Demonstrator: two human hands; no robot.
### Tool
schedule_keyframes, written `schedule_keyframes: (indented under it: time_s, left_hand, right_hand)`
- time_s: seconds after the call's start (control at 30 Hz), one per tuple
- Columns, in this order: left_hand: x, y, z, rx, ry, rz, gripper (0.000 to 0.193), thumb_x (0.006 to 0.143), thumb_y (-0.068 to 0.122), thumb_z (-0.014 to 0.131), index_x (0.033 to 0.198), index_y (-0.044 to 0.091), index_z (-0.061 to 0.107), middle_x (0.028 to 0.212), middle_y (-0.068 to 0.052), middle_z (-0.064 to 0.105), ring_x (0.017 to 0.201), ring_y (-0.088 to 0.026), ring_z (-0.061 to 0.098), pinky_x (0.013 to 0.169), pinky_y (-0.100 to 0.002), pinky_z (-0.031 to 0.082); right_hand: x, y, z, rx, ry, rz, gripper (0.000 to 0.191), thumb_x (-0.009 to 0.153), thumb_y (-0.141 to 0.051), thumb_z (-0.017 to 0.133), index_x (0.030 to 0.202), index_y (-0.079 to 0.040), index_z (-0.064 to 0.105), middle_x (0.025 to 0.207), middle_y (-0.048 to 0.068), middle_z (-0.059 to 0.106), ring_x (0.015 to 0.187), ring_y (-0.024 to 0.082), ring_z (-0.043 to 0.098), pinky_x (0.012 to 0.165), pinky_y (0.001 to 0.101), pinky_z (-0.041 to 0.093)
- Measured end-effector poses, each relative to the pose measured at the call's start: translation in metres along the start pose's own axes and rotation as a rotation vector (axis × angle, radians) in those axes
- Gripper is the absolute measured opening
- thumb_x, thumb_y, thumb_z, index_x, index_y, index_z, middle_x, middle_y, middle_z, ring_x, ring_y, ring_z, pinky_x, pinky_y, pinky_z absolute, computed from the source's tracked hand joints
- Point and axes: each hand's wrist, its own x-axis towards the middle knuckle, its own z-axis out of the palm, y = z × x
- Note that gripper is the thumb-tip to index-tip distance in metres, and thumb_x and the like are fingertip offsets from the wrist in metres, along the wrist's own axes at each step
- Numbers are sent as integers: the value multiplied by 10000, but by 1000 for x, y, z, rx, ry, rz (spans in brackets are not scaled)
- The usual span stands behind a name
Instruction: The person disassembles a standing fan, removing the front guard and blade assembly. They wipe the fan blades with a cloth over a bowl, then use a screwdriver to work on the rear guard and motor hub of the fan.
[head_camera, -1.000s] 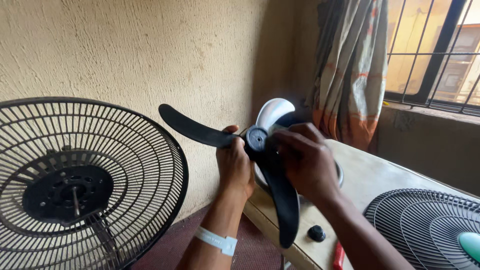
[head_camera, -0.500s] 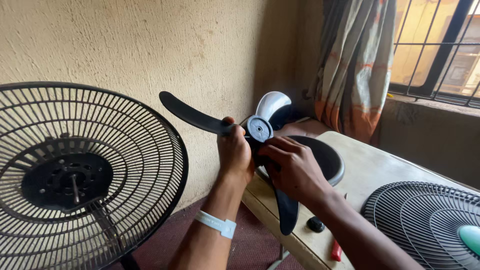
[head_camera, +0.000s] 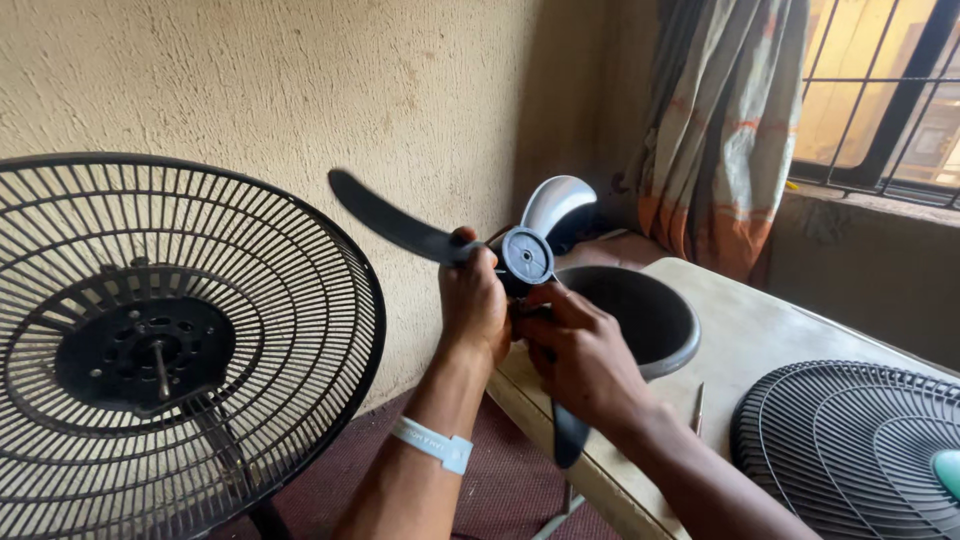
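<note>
I hold the dark three-bladed plastic fan blade (head_camera: 520, 262) up over the cream counter (head_camera: 760, 330). My left hand (head_camera: 474, 300) grips one blade tight. My right hand (head_camera: 580, 355) has slid lower and now pinches behind the hub. The black wire fan guard (head_camera: 300, 300) stands nearby.

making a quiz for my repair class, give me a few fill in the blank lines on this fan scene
1. Both hands, left hand and right hand, hold a dark fan ____ by its hub.
2. The rear fan guard with the bare motor shaft stands on the person's ____ side.
3. The white band sits on the ____ wrist.
4. The striped curtain hangs beside the barred ____.

Missing words: blade; left; left; window
</note>
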Motion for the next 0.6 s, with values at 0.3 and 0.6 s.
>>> schedule_keyframes:
  time_s: [0.3, 0.6]
  left_hand:
    - [17, 15, -7, -163, 5, 51, 334, 894, 43, 439, 1212, 141, 460, 1071, -81, 501, 983, -184, 582, 810, -375, 569]
    - [20, 16, -2, 4, 62, 69, 285, 981, 181, 474, 1261, 225, 504, 1007, -15, 440, 755, -142, 400, 508, -311, 238]
  right_hand:
    - [-25, -23, 2, -84, 69, 32, 231, 697, 15, 699, 922, -37, 705, 1128, 145, 660, 944, 360, 695, 779, 412, 584]
    - [-26, -11, -16, -178, -74, 259, 228, 606, -54, 769, 827, -108, 781, 1014, 53, 696, 769, 320, 717, 684, 413, 580]
